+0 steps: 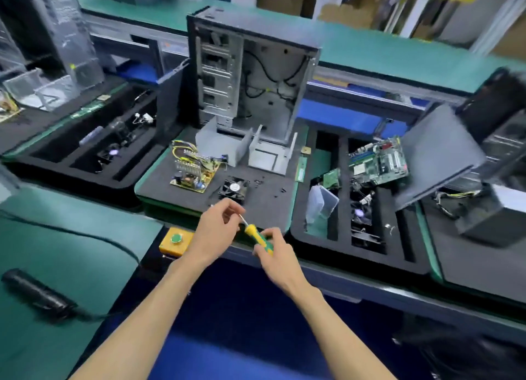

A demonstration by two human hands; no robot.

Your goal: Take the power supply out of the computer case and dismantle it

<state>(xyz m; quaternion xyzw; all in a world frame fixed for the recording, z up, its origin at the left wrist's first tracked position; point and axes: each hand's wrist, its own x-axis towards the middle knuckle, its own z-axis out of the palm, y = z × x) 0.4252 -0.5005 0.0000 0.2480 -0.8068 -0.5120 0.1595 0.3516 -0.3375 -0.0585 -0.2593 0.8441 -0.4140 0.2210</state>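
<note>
The case [253,75] is standing gutted well beyond the hands; nearer, the shells [244,149], board [193,172] and fan [234,189] are lying apart, so dismantling looks nearly finished. The right hand [273,254] is gripping the screwdriver [257,236]; the left hand [219,228] is pinching its shaft, probably pulling off a screw to put down next.

You look from one head-worn wide-angle camera, forward and down over the dark foam work mat [257,206], hands close below
</note>
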